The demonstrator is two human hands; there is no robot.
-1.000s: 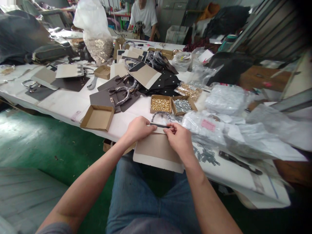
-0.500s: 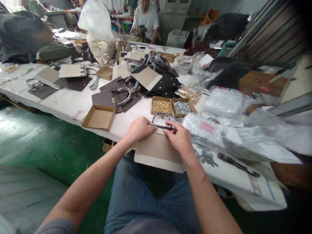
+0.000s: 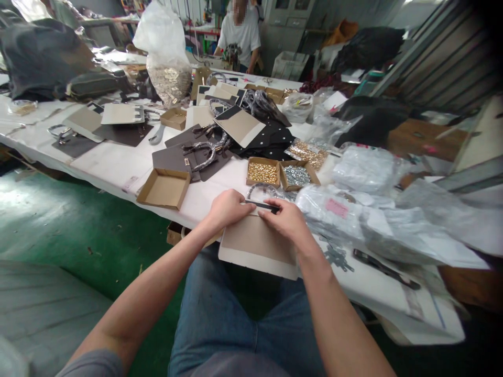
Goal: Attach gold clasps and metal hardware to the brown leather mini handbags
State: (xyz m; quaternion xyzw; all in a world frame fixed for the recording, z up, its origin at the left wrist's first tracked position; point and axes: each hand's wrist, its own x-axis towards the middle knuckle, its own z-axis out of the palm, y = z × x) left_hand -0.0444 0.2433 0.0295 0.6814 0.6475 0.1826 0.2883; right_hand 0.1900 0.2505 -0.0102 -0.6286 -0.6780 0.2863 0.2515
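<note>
Two bare hands meet at the near edge of the white-covered table (image 3: 106, 167), over a tan panel (image 3: 257, 243) with a pale border that overhangs the edge above the person's jeans. At the panel's far edge lies a thin black strip (image 3: 262, 205). The left hand (image 3: 228, 208) is curled, fingertips pressed down on the strip's left end; the right hand (image 3: 288, 222) pinches the strip's right end between thumb and forefinger.

Just beyond the strip sits a curved handle (image 3: 261, 188) wrapped in clear film. Past it stand two small cardboard boxes touching side by side: one of gold fittings (image 3: 262, 173), one of silver washers (image 3: 297, 175). An open cardboard tray (image 3: 164, 188) rests to the left. Clear plastic bags (image 3: 369, 167) pile up on the right (contents hard to make out). Another person in a white T-shirt (image 3: 241, 34) stands at the far end.
</note>
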